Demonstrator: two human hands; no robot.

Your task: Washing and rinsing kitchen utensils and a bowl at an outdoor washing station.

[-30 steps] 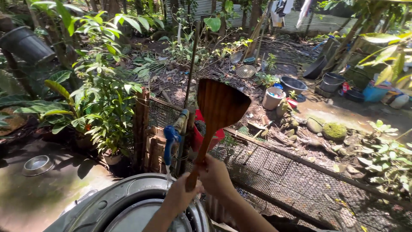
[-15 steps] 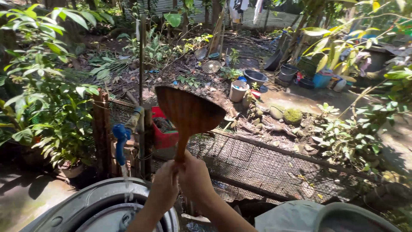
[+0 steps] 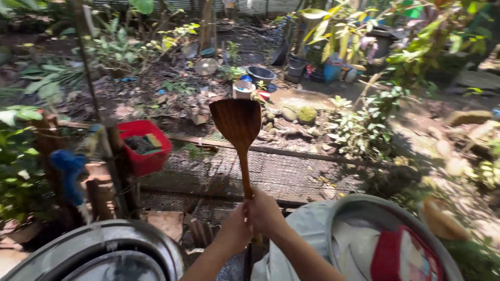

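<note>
— Which way does the spatula lie from your hands?

— Straight up at twelve o'clock. My right hand (image 3: 266,211) is wrapped tight round the bottom of the wooden spatula (image 3: 238,130), and my left hand (image 3: 235,229) is pressed against it from the nine o'clock side, fingers curled on the same stretch of handle. The long axis runs nearly vertical, the blade end tipped a little toward eleven.

— So which hand is nearer the blade?

— The right one, sitting higher on the handle. The left is just under and beside it, touching it.

— What is the thing like?

— Dark brown wood with visible grain. A thin round handle widens into a flat, broad blade with a squared top edge and rounded shoulders. It looks damp or oiled, with a dull sheen.

— And around you?

— At seven o'clock, below my left forearm, a round metal basin (image 3: 104,244) with a shiny rim. At four o'clock a grey tub (image 3: 359,205) holding pale cloth and a red container (image 3: 401,255). Beyond the blade a wire mesh fence (image 3: 291,174) crosses the view. At ten o'clock a red plastic crate (image 3: 151,143) with dark stuff in it, and nearer nine a blue tap (image 3: 70,169) on a wooden post. Past the fence, bare earth, leaf litter and scattered pots.
</note>
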